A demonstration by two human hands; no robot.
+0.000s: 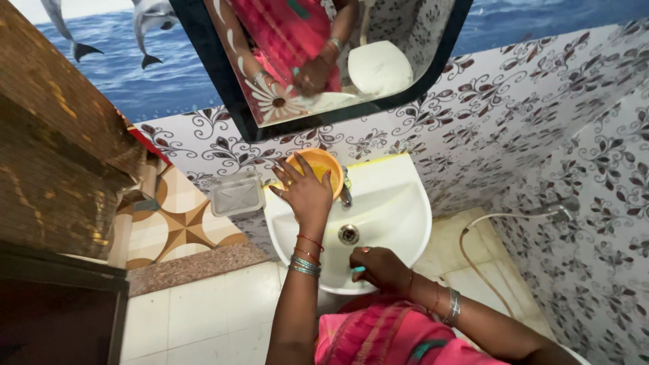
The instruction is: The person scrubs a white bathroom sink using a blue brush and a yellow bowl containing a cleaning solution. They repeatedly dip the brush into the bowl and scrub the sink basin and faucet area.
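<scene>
A white wash basin (416, 215) hangs on the patterned wall, with a metal tap (346, 193) at its back and a drain (348, 234) in the middle. My left hand (306, 194) reaches over the basin's back left and grips the rim of an orange bowl (323, 164), held beside the tap. My right hand (380, 268) rests on the basin's front rim with its fingers closed around a small teal object (358, 270), most of it hidden in the fist.
A mirror (324, 61) with a dark frame hangs above the basin. A clear soap dish (235, 195) is fixed to the wall at the left. A thin hose (473, 253) runs along the right wall. A wooden door (54, 155) stands at the left.
</scene>
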